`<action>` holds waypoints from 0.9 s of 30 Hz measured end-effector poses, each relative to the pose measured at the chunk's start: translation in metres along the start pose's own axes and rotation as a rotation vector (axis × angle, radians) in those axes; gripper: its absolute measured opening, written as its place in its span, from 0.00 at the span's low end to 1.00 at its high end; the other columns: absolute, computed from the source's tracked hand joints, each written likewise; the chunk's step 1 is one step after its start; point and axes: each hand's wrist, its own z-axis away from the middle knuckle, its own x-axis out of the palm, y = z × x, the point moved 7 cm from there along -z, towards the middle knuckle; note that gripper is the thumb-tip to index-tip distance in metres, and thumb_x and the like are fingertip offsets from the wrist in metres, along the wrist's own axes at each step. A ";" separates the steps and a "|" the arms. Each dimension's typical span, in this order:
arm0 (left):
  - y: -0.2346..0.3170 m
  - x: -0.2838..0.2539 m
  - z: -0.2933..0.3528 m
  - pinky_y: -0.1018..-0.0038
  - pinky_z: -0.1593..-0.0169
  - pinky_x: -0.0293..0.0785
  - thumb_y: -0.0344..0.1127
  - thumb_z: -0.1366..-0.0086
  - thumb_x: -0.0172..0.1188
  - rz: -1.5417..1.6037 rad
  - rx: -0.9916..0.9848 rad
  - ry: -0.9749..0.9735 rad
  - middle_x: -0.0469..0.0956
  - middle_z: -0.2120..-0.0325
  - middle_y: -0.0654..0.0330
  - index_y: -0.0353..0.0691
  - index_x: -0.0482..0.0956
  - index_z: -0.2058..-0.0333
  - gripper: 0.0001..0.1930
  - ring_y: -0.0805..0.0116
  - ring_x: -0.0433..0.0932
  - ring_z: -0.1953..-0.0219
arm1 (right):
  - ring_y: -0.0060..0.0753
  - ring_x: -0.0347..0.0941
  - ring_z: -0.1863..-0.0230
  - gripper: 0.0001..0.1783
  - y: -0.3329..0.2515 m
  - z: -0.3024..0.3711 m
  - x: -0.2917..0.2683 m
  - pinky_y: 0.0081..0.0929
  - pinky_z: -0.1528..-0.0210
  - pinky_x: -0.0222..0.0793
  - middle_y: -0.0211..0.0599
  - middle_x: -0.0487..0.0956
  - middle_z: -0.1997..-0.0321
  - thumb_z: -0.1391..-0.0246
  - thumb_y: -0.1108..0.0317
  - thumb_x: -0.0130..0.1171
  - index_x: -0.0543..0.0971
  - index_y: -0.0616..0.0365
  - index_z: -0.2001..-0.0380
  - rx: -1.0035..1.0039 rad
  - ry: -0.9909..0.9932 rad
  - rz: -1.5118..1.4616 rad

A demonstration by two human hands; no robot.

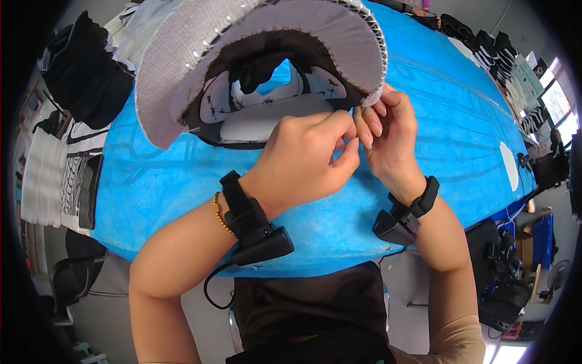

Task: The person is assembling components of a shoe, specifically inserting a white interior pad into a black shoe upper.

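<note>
A light grey woven cap (167, 79) with a wide curved brim stands on the blue-covered table, its hollow facing me. Stitching runs along the brim's edge; inside are a dark band and pale panels. Just below the brim's right end, my left hand (309, 158) is closed in a pinch. Whatever lies between its finger and thumb is too small to make out. My right hand (393, 130) is beside it, fingers curled at the brim's right corner and seemingly gripping that edge. Both wrists carry black strapped devices.
The table's blue cover (448, 151) looks creased. Black hats (88, 79) are stacked at the far left, above a pile of white sheets (45, 176). Patterned pieces (536, 115) lie along the right edge. At the far side another person's hand (421, 11) shows.
</note>
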 end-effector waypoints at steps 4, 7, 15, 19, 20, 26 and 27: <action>-0.001 -0.001 0.000 0.85 0.77 0.69 0.22 0.46 0.61 0.014 0.004 0.016 0.74 0.82 0.65 0.34 0.74 0.74 0.04 0.84 0.73 0.82 | 0.25 0.57 0.90 0.17 0.001 0.000 0.000 0.22 0.87 0.50 0.28 0.59 0.90 0.42 0.61 0.42 0.60 0.52 0.84 -0.014 -0.004 0.004; -0.001 -0.001 0.000 0.85 0.77 0.68 0.21 0.46 0.60 -0.007 0.004 0.014 0.74 0.82 0.65 0.34 0.74 0.75 0.04 0.84 0.72 0.82 | 0.25 0.58 0.90 0.17 0.001 0.001 0.000 0.22 0.87 0.51 0.28 0.59 0.89 0.41 0.61 0.42 0.61 0.53 0.83 -0.022 0.000 0.000; -0.001 -0.001 0.000 0.85 0.78 0.68 0.21 0.47 0.60 -0.013 -0.009 0.010 0.74 0.82 0.65 0.34 0.74 0.75 0.03 0.84 0.71 0.82 | 0.25 0.58 0.89 0.16 0.000 0.002 0.002 0.22 0.85 0.52 0.30 0.61 0.88 0.41 0.62 0.42 0.63 0.55 0.82 -0.059 -0.022 -0.001; -0.001 -0.001 0.001 0.84 0.78 0.68 0.21 0.47 0.59 -0.041 0.003 0.009 0.74 0.82 0.64 0.34 0.74 0.75 0.03 0.83 0.71 0.83 | 0.25 0.59 0.89 0.16 0.001 0.002 0.003 0.22 0.85 0.53 0.30 0.61 0.88 0.41 0.62 0.42 0.63 0.55 0.82 -0.062 -0.025 -0.003; 0.000 -0.001 0.001 0.84 0.78 0.68 0.21 0.47 0.59 -0.062 0.016 0.010 0.74 0.82 0.64 0.34 0.74 0.75 0.03 0.83 0.71 0.83 | 0.25 0.59 0.89 0.16 0.001 0.002 0.003 0.22 0.85 0.53 0.30 0.62 0.88 0.41 0.63 0.42 0.63 0.55 0.82 -0.064 -0.028 -0.005; 0.002 -0.002 0.000 0.82 0.79 0.67 0.21 0.50 0.59 -0.050 0.054 0.047 0.72 0.84 0.62 0.34 0.74 0.78 0.03 0.80 0.71 0.84 | 0.26 0.59 0.88 0.16 0.002 0.002 0.003 0.23 0.84 0.53 0.30 0.61 0.88 0.42 0.63 0.42 0.64 0.56 0.82 -0.059 -0.035 0.010; 0.002 -0.003 0.000 0.82 0.79 0.67 0.21 0.50 0.59 -0.051 0.052 0.047 0.72 0.84 0.62 0.34 0.74 0.78 0.03 0.80 0.71 0.84 | 0.26 0.59 0.88 0.16 0.002 0.003 0.004 0.23 0.84 0.53 0.30 0.61 0.88 0.42 0.63 0.42 0.64 0.56 0.82 -0.058 -0.036 0.008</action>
